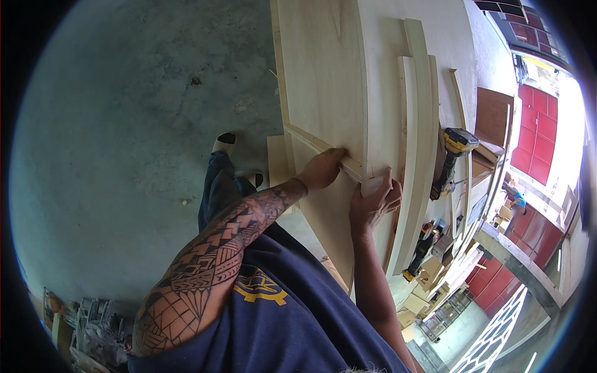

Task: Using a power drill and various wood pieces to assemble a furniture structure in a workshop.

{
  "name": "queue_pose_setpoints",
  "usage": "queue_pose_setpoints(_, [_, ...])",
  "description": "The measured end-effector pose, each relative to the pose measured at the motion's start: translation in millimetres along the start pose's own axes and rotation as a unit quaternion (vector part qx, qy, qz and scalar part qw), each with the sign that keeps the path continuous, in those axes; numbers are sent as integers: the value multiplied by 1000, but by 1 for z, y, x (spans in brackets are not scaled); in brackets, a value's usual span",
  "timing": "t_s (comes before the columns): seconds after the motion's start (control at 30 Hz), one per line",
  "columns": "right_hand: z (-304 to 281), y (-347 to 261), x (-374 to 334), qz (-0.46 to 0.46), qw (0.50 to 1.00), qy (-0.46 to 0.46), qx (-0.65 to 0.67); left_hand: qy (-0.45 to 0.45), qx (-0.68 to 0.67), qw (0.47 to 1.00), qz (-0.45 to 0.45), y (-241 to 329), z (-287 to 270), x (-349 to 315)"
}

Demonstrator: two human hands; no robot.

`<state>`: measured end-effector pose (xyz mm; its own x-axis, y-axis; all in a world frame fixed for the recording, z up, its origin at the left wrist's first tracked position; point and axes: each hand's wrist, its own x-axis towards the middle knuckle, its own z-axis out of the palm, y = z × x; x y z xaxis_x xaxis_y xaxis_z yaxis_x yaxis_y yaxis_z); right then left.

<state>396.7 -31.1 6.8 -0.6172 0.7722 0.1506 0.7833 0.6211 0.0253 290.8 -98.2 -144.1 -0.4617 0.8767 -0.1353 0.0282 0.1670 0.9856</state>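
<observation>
A large pale wooden panel (323, 62) lies on the work surface in front of me, with a thin wooden edge strip along its left side. Across it runs a narrow wooden strip (309, 140), set crosswise between the panel's two long sides. My left hand (324, 169) is closed around this strip near its right end, fingers over its top. My right hand (375, 202) is just beyond that end, thumb and index finger apart at the corner, the other fingers bent. Whether its thumb presses on the strip cannot be made out.
Long wooden boards (425, 124) lie to the right of the panel. Beyond them are a yellow-and-black cordless drill (456, 149) and another power tool (421, 252). Cardboard boxes (430, 270) stand farther right. Concrete floor (155, 124) spreads to the left, with plastic-wrapped items (99, 329) at lower left.
</observation>
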Motion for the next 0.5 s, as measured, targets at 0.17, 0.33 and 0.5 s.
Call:
queue_pose_setpoints(0.17, [4,-19,9,-40,999,-2,19,209,-132,940,-236,-80,1,19])
queue_pose_setpoints(0.33, [-2,-8,3,-20,1000,-2,-4,61,-574,679,-454,-83,34,51])
queue_pose_setpoints(0.5, [0,-40,16,-56,997,-9,56,63,-514,795,-316,-174,30,47])
